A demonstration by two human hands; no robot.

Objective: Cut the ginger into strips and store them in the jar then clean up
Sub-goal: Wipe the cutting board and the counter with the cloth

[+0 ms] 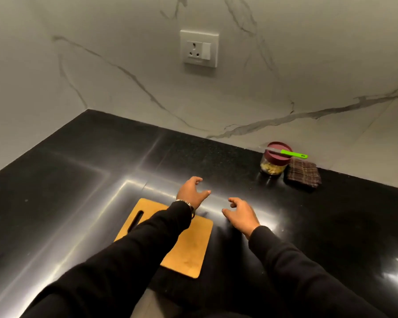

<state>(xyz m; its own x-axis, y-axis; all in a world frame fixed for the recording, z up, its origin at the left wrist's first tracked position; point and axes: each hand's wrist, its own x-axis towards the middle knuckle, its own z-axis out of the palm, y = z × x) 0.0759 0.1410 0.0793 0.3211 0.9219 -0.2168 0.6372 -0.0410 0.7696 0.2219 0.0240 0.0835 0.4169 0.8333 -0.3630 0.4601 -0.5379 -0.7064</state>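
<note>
A bare rectangular wooden cutting board (pixel 186 244) lay on the black countertop (pixel 78 180). Above its far edge hovered the left hand (pixel 191 193), and right of it the right hand (pixel 241 214) — both loosely spread, holding nothing. Far right of the board stood the clear maroon-lidded jar (pixel 274 161) of ginger strips (pixel 271 168), a green-handled knife (pixel 290 153) across its lid — a folded brown checked cloth (pixel 302 174) just beside.

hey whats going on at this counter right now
A person in black sleeves holds both hands over the black counter, left hand and right hand empty. The wooden cutting board is bare. By the wall, the lidded jar holds ginger strips, the green-handled knife lies across its lid, and a checked cloth sits beside it.
</note>
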